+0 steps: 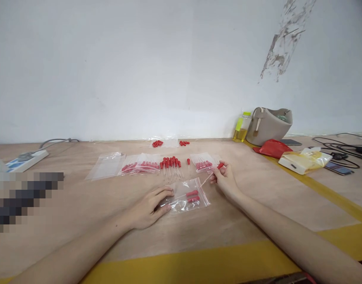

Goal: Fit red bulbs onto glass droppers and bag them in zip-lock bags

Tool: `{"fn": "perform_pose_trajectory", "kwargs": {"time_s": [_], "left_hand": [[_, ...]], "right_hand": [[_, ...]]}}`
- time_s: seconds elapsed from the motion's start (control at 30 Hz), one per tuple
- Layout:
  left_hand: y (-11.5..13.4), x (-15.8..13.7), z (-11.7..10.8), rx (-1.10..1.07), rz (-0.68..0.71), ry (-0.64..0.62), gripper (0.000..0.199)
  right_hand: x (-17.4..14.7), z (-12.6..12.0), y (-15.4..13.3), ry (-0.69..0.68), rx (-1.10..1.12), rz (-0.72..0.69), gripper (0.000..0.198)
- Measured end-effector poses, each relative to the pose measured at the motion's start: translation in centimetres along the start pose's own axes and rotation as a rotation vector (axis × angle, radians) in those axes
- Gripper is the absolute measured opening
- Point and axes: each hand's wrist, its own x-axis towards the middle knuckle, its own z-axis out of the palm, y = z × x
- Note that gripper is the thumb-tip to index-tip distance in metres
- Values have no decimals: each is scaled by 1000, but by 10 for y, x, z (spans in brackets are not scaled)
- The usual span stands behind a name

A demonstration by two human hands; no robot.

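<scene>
A clear zip bag (183,203) lies on the table in front of me, with red-bulbed droppers (192,193) inside. Its left end is held by my left hand (152,207), fingertips on the upper edge and thumb on the lower. My right hand (224,179) pinches a dropper (220,165) by its red bulb. The thin stem slants down left to the zip end of the bag; whether its tip is inside, I cannot tell. Just beyond the bag, several loose droppers (170,163) lie in a bunch, with a single dropper (188,162) to their right.
Filled bags (142,165) and flat clear bags (106,165) lie left; another filled bag (202,162) is near my right hand. Red bulbs (157,144) lie by the wall. A bottle (241,128), grey bag (269,126), red pouch (272,148) and cables stand right; a power strip (28,161) left.
</scene>
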Motion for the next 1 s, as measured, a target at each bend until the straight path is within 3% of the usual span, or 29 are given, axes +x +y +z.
{"fn": "perform_pose_trajectory", "kwargs": {"time_s": [0.23,0.37,0.5,0.73,0.87,1.0], "left_hand": [[4,1,-3,12,-38,-2,39],[5,1,-4,10,-47,-18,39],[5,1,-3,19,-55,-11,39],[3,1,-3,12,-38,-10,38],[5,2,-3,16,-42,-11,38],[5,3,-3,12,-36,-9,38]], "right_hand": [[-12,1,0,-216,39,169,20],[-12,-13,-7,-415,-125,126,22],[-11,-23,-14,-532,-71,261,34],[-13,-17,-11,-448,53,283,29],[-16,-9,-7,-488,-141,149,26],[-15,0,2,-430,-404,-37,22]]}}
